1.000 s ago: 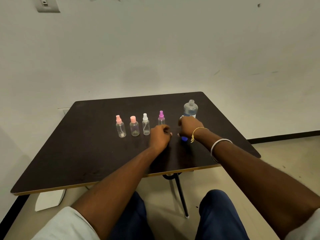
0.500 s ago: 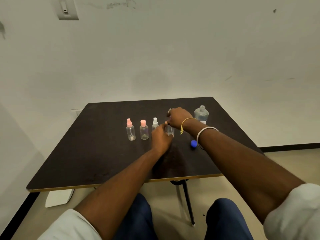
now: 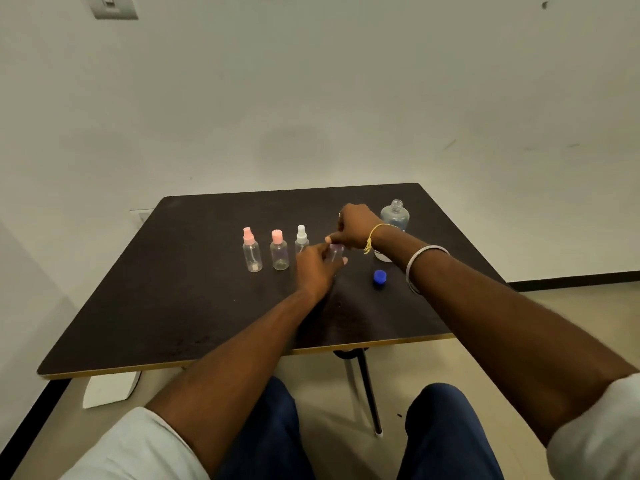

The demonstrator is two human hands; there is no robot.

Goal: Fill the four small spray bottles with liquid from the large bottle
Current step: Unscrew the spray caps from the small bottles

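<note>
Three small clear spray bottles stand in a row on the dark table (image 3: 173,306): one with a pink spray top (image 3: 251,251), one with a pink cap (image 3: 279,251), one with a white top (image 3: 301,239). My left hand (image 3: 317,268) grips the body of a fourth small bottle (image 3: 336,252). My right hand (image 3: 353,226) pinches that bottle's top from above; the top itself is hidden by my fingers. The large clear bottle (image 3: 395,216) stands uncapped behind my right wrist. Its blue cap (image 3: 380,278) lies on the table.
The table's near edge (image 3: 242,362) runs above my knees, and its dark metal leg (image 3: 367,393) stands between them. A white wall rises close behind the table. A white box (image 3: 110,389) sits on the floor under the left corner.
My right hand left the blue cap on the table and moved left onto the purple-topped bottle. My left hand closed round that bottle's body. The camera view shifted.
</note>
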